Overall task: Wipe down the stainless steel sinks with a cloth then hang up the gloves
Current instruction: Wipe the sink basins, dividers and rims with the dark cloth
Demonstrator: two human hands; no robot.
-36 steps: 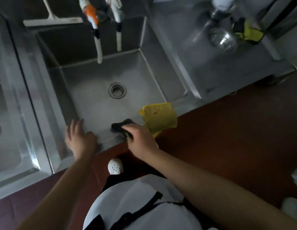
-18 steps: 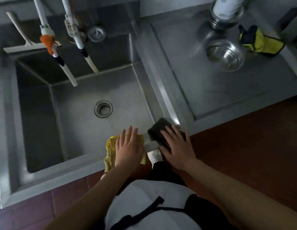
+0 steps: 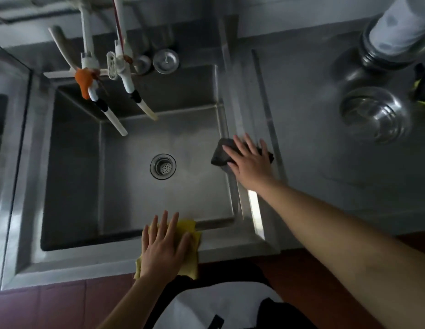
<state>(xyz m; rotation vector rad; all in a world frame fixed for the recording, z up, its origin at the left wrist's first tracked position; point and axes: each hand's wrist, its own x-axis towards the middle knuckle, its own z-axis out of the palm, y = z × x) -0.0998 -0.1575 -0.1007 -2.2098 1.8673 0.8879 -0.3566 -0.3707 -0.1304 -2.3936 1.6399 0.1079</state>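
A stainless steel sink (image 3: 71, 162) with a round drain (image 3: 163, 166) fills the middle of the view. My left hand (image 3: 165, 245) lies flat, fingers spread, on a yellow cloth (image 3: 191, 255) draped over the sink's front rim. My right hand (image 3: 250, 160) presses flat on a dark cloth (image 3: 219, 154) on the sink's right rim, beside the draining board (image 3: 325, 186). A black and yellow glove (image 3: 423, 91) shows at the far right edge, mostly cut off.
Two white taps (image 3: 126, 74), one with an orange part (image 3: 83, 81), hang over the basin's back. Round strainer lids (image 3: 165, 61) lean at the back ledge. A steel bowl (image 3: 375, 115) and a large container (image 3: 394, 41) stand on the board. A second sink (image 3: 2, 143) lies left.
My right hand has slid the dark cloth from the front right corner up along the right rim. My left hand stays pressed on the yellow cloth at the front rim. The view has tilted.
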